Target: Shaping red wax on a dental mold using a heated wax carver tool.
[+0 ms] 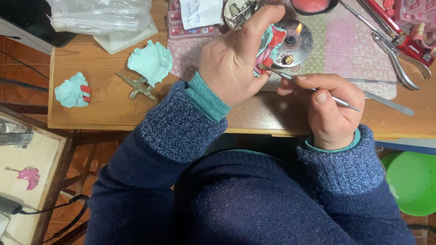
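Over the wooden table (pixel 136 113), left hand (pixel 231 63) half hides a teal cast (pixel 272 43)

My left hand (pixel 231 59) grips a mint-green dental cast (pixel 271 45) with red wax on it, thumb up over the top. My right hand (pixel 329 106) holds a thin metal wax tool (pixel 309 87) like a pen, its tip touching the cast's red part. Just behind the cast a small spirit burner (pixel 295 41) is lit on a round metal base. On the wooden desk (pixel 113 109), left of my arm: a second green cast (pixel 151 61), a brass-coloured hinge piece (pixel 138 86) beside it, and a third cast with red wax (pixel 72 90) near the edge. Pliers (pixel 399 63) lie on the pink cloth (pixel 354 41) at right. Green tub (pixel 411 181) on the floor, lower right.
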